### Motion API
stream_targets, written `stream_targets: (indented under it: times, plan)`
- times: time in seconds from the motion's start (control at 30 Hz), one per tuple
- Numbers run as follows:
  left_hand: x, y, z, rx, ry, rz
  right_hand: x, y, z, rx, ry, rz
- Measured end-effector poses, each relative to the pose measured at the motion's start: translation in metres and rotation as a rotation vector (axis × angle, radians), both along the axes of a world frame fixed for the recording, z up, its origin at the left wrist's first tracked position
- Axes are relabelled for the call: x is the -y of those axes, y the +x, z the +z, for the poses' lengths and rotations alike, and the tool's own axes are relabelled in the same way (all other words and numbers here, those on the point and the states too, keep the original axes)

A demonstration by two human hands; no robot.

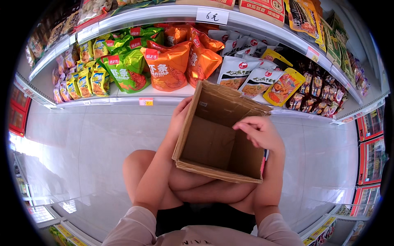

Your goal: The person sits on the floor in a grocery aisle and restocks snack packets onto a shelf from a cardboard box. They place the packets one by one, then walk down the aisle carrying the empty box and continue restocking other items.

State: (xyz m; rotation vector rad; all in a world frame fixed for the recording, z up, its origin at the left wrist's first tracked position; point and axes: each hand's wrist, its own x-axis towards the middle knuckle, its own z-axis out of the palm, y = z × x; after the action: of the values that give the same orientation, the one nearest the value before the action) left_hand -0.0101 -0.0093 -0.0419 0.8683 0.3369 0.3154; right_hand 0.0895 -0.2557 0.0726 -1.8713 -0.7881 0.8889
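An open-topped cardboard box (212,143) rests tilted over my crossed legs, its inside bare as far as I see. My left hand (182,112) holds the box's left wall from outside, its fingers partly hidden behind the cardboard. Over the right part of the opening is my right hand (257,130), fingers curled, thumb and forefinger close together; whether it touches the box or pinches something is not clear. Beyond the box, orange shrimp snack bags (169,66), green shrimp snack bags (127,72) and white noodle-snack pouches (261,81) stand on the lower shelf.
The lower shelf's front edge (123,101) runs just past the box. Above it juts the upper shelf's edge (172,12), with price cards. Small yellow packets (100,81) stand left, a yellow pouch (284,87) and dark packets (317,84) right. Grey tiled floor (101,132) surrounds me.
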Motion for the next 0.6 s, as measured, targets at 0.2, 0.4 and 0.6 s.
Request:
stream_targets:
  times: [0.2,0.4,0.6]
  plan:
    - [-0.001,0.001,-0.005,-0.040,0.032,0.038,0.044,0.020,0.007,-0.036,0.202,-0.058]
    - [0.000,-0.002,0.001,-0.034,0.037,0.033,0.057,0.039,-0.007,-0.107,0.512,-0.448]
    - [0.001,-0.003,0.005,-0.028,0.043,0.020,0.039,0.062,-0.041,-0.006,0.658,-0.975]
